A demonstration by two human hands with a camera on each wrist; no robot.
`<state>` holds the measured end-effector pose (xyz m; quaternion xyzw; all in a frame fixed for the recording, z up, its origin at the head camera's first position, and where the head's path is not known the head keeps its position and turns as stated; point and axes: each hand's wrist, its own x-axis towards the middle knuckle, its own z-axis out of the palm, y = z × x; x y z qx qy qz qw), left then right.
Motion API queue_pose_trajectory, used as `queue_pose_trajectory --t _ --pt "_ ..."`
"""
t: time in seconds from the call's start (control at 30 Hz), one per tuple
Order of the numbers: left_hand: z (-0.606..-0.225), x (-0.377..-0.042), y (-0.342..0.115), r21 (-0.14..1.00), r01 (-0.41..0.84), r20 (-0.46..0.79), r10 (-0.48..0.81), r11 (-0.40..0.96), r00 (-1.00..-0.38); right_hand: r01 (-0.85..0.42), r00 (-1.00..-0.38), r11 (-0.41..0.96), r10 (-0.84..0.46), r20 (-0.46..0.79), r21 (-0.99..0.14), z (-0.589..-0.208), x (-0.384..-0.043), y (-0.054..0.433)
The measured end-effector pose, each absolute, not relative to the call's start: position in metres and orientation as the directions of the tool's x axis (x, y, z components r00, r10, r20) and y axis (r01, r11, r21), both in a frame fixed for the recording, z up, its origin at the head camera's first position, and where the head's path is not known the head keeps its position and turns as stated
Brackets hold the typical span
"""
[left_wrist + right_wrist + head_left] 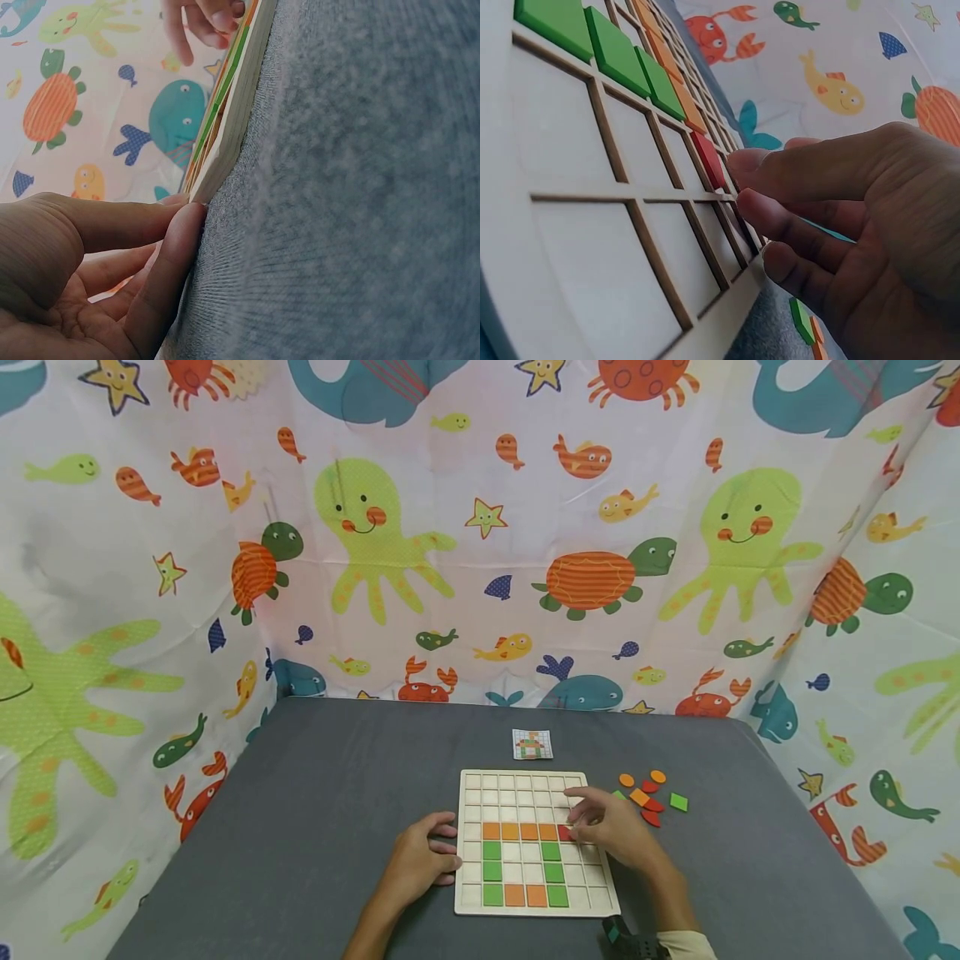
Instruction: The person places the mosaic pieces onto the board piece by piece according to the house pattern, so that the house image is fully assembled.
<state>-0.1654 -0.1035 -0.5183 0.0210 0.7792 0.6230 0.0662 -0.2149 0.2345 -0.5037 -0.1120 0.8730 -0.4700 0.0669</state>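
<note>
A pale wooden grid board [512,911] lies on the grey table, with square orange tiles [510,832] in a row and green tiles [491,851] in two columns below. My left hand [418,858] is at the board's left side; in the left wrist view its thumb and finger pinch the board's edge. Over the right part of the board is my right hand [618,827], fingers loosely bent. Its fingertips are at a red piece [708,160], which lies in a cell at the right end of the orange row. No piece shows between those fingers.
Loose orange, red and green pieces [651,806] lie right of the board, beyond the right hand. A small pattern card [532,744] lies behind the board. A printed sea-animal curtain [480,568] hangs around the grey table [337,793].
</note>
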Motion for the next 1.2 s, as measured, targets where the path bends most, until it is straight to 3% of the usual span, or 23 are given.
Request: queue_pose_trajectory --t 1.2 --pt "-0.517 -0.165 -0.104 0.971 -0.056 -0.085 0.115 0.232 -0.99 -0.071 -0.995 0.649 0.009 0.101 -0.758 -0.507 -0.208 0.311"
